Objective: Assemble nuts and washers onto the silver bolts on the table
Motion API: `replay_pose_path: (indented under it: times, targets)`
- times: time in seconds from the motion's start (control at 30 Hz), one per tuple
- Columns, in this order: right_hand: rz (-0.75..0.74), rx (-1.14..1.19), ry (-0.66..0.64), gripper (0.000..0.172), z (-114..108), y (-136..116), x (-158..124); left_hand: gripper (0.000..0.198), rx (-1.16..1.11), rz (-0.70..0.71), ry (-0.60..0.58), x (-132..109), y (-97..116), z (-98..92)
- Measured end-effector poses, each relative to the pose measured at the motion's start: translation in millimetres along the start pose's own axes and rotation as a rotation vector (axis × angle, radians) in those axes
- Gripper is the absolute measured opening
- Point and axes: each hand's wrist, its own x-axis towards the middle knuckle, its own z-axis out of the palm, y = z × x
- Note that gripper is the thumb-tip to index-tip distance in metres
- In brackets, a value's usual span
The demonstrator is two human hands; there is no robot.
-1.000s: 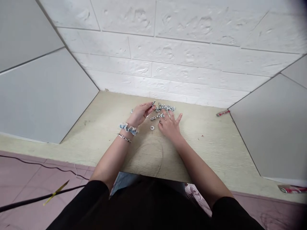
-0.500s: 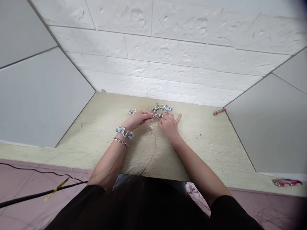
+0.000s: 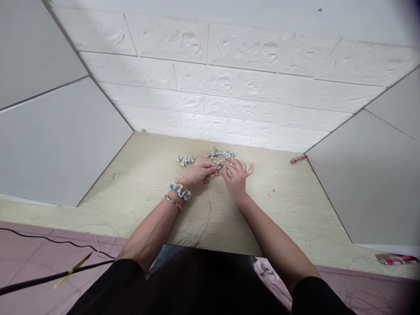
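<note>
My left hand (image 3: 198, 173) pinches a small silver bolt (image 3: 219, 167) between thumb and fingers, just above the board. Facing it, my right hand (image 3: 236, 180) has its thumb and index finger closed at the bolt's far end, the other fingers raised; what sits between those tips is too small to make out. A round washer (image 3: 206, 180) lies partly under my left hand. Beyond my hands is a loose pile of silver bolts and small hardware (image 3: 228, 153). To the left of it stand several bolts (image 3: 184, 161) in a group. Some small pieces are partly hidden behind my right fingers.
The pale wooden board (image 3: 131, 183) meets a white brick-patterned wall (image 3: 203, 105) behind, with grey panels (image 3: 370, 183) at both sides. One red battery-like cylinder (image 3: 298, 159) lies by the right panel, another (image 3: 397, 259) at the front right edge. A black cable (image 3: 49, 278) runs at lower left.
My right hand has lifted from the small parts and come together with my left at the bolt. The view has shifted slightly, uncovering more of the bolts at left.
</note>
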Motion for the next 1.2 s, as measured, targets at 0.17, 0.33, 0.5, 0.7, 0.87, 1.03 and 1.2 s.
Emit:
replay_pose_path:
  times: [0.17,0.33,0.5,0.7,0.87,1.03,1.2]
  targets:
    - [-0.11,0.004,0.081,0.026,5.7,5.3,-0.2,0.036,0.015,0.007,0.001,2.4,0.1,0.0]
    - [-0.129,0.063,0.153,0.021,11.4,9.7,0.1,0.034,0.003,0.023,0.022,4.0,-0.7,-0.9]
    - [-0.175,0.057,0.131,0.021,9.6,11.3,0.7,0.032,0.04,0.0,0.013,5.2,-2.7,-2.0]
    - [-0.233,-0.015,0.043,0.02,7.4,11.9,-0.8,0.052,-0.063,-0.007,0.065,2.9,0.8,-0.4]
    - [-0.257,-0.015,0.062,0.023,6.5,9.6,-1.4,0.034,-0.08,-0.018,0.05,0.0,4.7,1.5]
    - [-0.264,-0.016,0.036,0.026,5.4,6.7,-3.3,0.021,-0.149,-0.015,0.051,-1.8,6.5,2.3]
    - [-0.224,-0.016,-0.015,0.03,5.1,3.8,-5.0,0.028,-0.08,-0.008,-0.004,-2.7,8.3,1.0]
